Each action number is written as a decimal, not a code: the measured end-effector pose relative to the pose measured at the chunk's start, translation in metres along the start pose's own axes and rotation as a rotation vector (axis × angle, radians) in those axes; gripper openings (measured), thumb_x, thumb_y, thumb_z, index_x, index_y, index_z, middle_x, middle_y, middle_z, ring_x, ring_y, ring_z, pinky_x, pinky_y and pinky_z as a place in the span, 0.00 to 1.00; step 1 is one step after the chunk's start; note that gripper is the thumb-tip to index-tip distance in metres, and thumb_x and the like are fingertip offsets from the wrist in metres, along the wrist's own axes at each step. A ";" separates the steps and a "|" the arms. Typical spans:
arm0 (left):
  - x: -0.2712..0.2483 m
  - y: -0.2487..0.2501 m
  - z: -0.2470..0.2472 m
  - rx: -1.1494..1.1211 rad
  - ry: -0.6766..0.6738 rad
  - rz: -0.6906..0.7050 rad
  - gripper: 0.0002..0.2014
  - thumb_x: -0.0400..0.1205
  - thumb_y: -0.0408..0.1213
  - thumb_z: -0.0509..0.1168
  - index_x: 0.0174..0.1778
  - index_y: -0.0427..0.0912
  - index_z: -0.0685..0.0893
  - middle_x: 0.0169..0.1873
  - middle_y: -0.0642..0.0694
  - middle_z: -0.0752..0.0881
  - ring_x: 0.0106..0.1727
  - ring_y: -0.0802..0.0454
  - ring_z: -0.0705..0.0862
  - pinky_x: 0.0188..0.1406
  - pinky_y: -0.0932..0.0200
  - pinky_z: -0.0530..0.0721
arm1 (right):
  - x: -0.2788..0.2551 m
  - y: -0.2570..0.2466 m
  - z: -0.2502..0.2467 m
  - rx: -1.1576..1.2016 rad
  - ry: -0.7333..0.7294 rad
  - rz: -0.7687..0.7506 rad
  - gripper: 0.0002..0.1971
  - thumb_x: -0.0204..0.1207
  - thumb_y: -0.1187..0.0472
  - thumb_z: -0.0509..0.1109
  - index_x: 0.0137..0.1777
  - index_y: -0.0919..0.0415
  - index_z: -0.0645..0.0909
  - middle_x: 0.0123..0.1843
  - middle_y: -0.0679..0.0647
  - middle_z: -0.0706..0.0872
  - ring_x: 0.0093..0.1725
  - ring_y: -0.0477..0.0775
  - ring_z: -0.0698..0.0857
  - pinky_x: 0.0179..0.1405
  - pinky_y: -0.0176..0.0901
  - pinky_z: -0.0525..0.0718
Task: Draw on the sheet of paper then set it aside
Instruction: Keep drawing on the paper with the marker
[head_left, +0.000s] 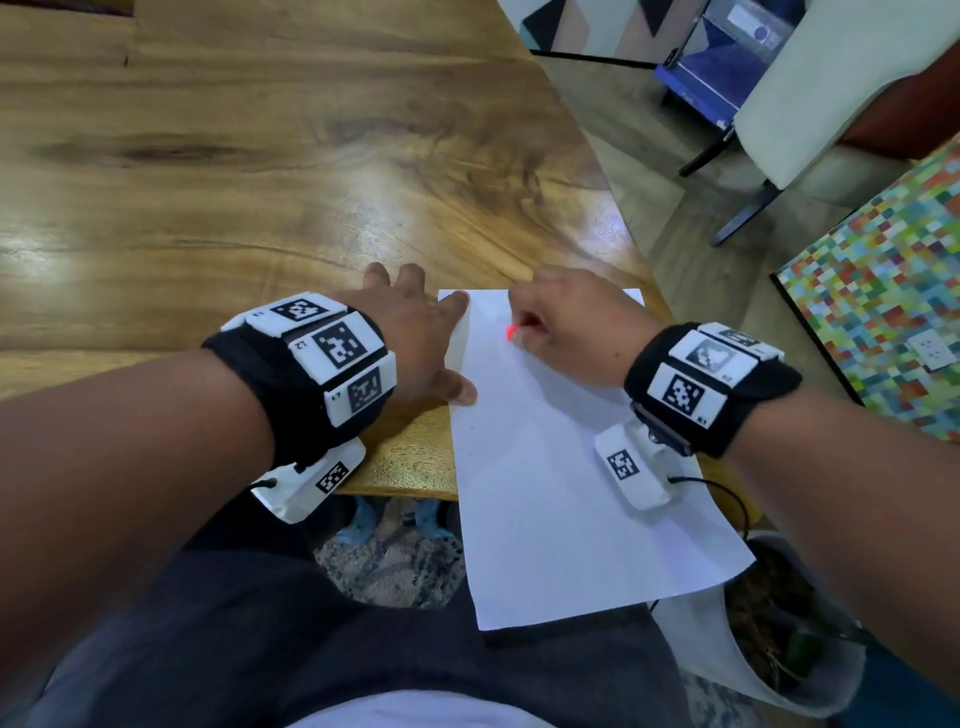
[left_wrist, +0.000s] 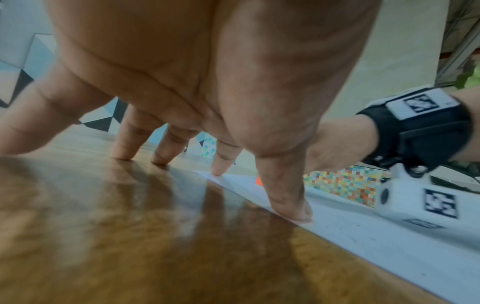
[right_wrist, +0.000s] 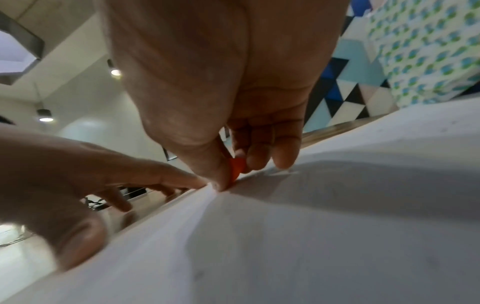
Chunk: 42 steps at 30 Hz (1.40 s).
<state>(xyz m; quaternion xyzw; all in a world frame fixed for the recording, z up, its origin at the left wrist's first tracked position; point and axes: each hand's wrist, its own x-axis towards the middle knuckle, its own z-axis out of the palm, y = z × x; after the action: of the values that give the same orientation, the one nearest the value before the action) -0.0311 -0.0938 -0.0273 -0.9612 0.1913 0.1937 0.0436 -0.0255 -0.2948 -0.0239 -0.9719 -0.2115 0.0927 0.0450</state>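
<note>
While the right hand (head_left: 574, 327) pinches a short orange-red crayon (head_left: 512, 332) between thumb and curled fingers, its tip is down on the sheet of paper (head_left: 561, 493) near the sheet's far edge. No mark shows on the paper yet, so the drawing looks barely begun. The sheet lies at the near right corner of the wooden worktop (head_left: 260, 171), and its near part hangs out past the worktop's near edge, unsupported. The left hand (head_left: 415, 338) is spread flat, fingers straight; its thumb and forefinger press the sheet's left margin, and the other fingertips rest on bare wood beside it.

A single sheet like this should be very light, limp and quick to slide on the glossy wood, so the pressing hand is probably what keeps it still under the crayon strokes. The overhanging part would likely sag or crease if leaned on. To set it aside, taking the free overhanging edge or a corner seems easiest, lifting gently to avoid wrinkling.
</note>
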 end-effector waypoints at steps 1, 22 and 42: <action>-0.001 0.001 -0.001 0.006 -0.007 -0.005 0.48 0.71 0.77 0.66 0.84 0.60 0.58 0.71 0.40 0.69 0.72 0.33 0.70 0.56 0.36 0.82 | 0.003 0.004 -0.003 -0.017 0.011 0.043 0.07 0.79 0.52 0.65 0.40 0.49 0.73 0.46 0.49 0.76 0.49 0.58 0.80 0.50 0.53 0.82; 0.006 0.010 -0.015 0.084 -0.056 0.253 0.40 0.81 0.60 0.70 0.87 0.59 0.58 0.87 0.45 0.54 0.84 0.38 0.62 0.70 0.34 0.79 | 0.015 0.036 -0.011 0.000 0.115 0.240 0.06 0.79 0.60 0.65 0.40 0.53 0.76 0.41 0.54 0.82 0.42 0.55 0.79 0.65 0.59 0.79; 0.006 0.012 -0.010 0.100 -0.055 0.292 0.32 0.85 0.56 0.65 0.83 0.73 0.58 0.89 0.47 0.50 0.86 0.34 0.55 0.69 0.29 0.77 | 0.004 0.017 -0.009 -0.055 0.127 0.257 0.08 0.79 0.62 0.60 0.41 0.50 0.75 0.47 0.50 0.77 0.46 0.52 0.76 0.64 0.57 0.77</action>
<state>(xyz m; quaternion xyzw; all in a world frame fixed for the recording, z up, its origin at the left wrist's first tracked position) -0.0273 -0.1083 -0.0207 -0.9142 0.3371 0.2146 0.0678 -0.0131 -0.3092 -0.0183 -0.9958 -0.0843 0.0301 0.0195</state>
